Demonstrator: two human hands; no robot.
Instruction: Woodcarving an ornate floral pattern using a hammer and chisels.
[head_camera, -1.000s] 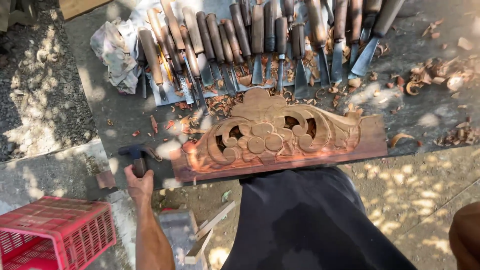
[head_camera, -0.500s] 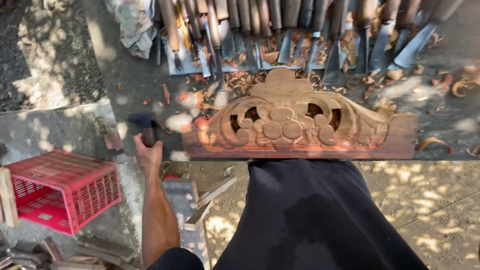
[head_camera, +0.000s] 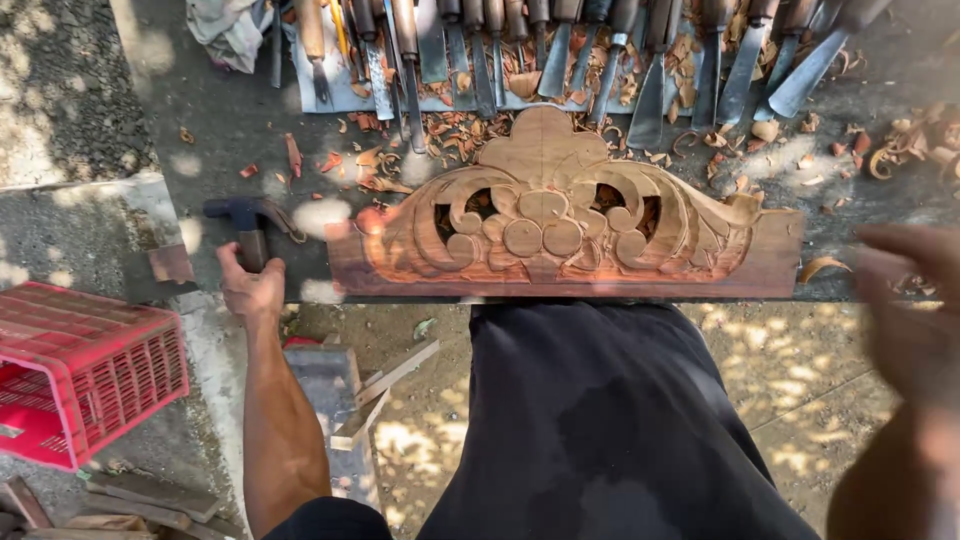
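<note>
A carved wooden panel (head_camera: 560, 225) with scrolls and round fruit shapes lies along the near edge of a dark workbench (head_camera: 230, 130). Left of it rests a dark-headed hammer (head_camera: 245, 215). My left hand (head_camera: 250, 285) closes around the hammer's handle at the bench edge. At the right border my right hand (head_camera: 905, 300) is raised and blurred, close to the camera, with its fingers apart and nothing in it.
A row of several carving chisels (head_camera: 560, 50) lies across the back of the bench, amid wood shavings (head_camera: 370, 165). A crumpled cloth (head_camera: 225, 30) sits at the back left. A red plastic crate (head_camera: 85, 365) and wood offcuts (head_camera: 385, 385) are on the ground at left.
The view has tilted down and shifted. My left hand stays on the hammer handle. My right hand has come up into view at the right edge.
</note>
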